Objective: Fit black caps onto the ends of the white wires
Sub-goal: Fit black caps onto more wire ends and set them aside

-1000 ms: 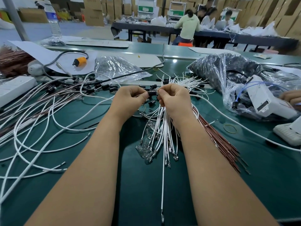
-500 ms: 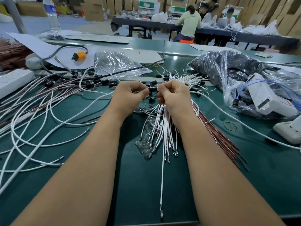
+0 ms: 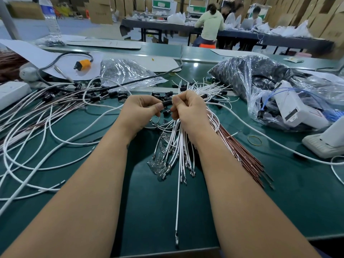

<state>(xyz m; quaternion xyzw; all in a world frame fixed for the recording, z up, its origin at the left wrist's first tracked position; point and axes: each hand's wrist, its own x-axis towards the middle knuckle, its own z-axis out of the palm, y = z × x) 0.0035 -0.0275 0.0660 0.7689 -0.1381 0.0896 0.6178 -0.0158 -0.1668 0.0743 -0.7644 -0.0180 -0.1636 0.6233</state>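
My left hand (image 3: 141,110) pinches a small black cap (image 3: 167,103) between thumb and forefinger at the middle of the green table. My right hand (image 3: 188,110) meets it from the right, fingers curled round a bundle of white wires (image 3: 176,144) and pinching one wire end at the cap. The bundle fans out behind my right hand and hangs down toward me, metal terminals at its near ends. One long white wire (image 3: 177,205) runs to the table's front edge. Loose black caps (image 3: 167,94) lie just behind my hands.
Capped white and brown wires (image 3: 46,108) sprawl at left. Brown wires (image 3: 240,151) lie right of my right forearm, a yellow rubber band (image 3: 254,140) beyond them. Plastic bags (image 3: 126,71) (image 3: 260,81), a white device (image 3: 296,110) and a grey cable with an orange plug (image 3: 82,64) sit behind. People work at a far table.
Both hands stay pressed together on the cap and wire end, and the fingers have worked slightly. My head has tilted a little, so the scene shifts in view.
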